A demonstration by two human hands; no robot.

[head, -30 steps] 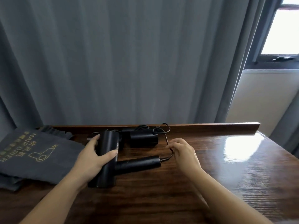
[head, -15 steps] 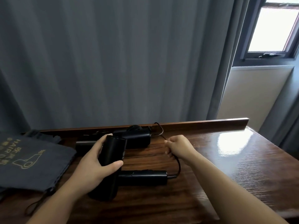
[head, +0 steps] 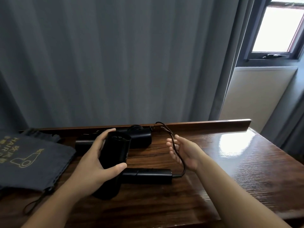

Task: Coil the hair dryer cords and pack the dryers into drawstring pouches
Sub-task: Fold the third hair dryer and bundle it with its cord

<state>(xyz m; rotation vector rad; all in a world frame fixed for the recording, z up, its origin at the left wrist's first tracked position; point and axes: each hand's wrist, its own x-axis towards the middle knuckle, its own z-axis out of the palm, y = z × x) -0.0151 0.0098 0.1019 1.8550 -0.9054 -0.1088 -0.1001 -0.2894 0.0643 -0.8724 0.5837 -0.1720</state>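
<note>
left hand (head: 97,163): grips barrel of near hair dryer (head: 115,163), on table (head: 230,170)
right hand (head: 184,151): fingers spread, palm left, cord (head: 178,155) running across it
second dryer (head: 139,139): behind, by back ledge
pouch (head: 32,160): grey, flat at left

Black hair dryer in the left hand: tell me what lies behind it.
A second black hair dryer lies behind it by the desk's raised back edge, coiled cord on top; its left part is partly hidden.
</note>
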